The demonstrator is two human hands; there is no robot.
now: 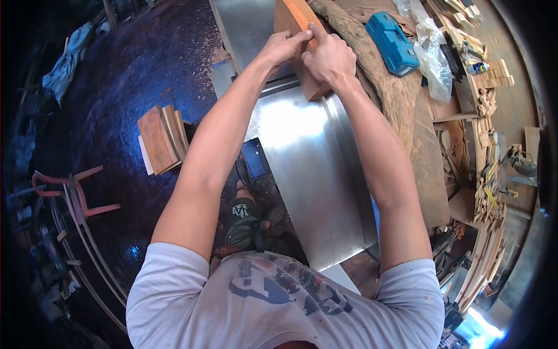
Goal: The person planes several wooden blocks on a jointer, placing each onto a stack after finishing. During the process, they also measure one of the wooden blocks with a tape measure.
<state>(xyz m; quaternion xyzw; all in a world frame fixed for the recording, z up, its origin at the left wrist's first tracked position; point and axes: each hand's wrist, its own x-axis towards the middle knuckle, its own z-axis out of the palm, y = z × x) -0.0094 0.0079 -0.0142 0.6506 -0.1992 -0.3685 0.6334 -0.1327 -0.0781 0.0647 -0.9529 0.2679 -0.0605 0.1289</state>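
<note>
A thick wooden board (296, 18) stands on edge at the top centre, on a shiny metal machine table (317, 192) and along its right-hand fence. My left hand (285, 46) is closed on the near left part of the board, thumb at its top edge. My right hand (332, 58) grips the same board from the right, with its fingers at the top edge and the thumb beside my left thumb. The two hands nearly touch. The board's far end runs out of the frame.
Stacked wooden boards (160, 139) stand at left, above a red chair frame (87, 198). A teal case (392, 43) lies right of the machine near a clear plastic bag (433, 64). Shelves with wood offcuts (491, 75) line the right. A blue box (254, 157) sits beside the table.
</note>
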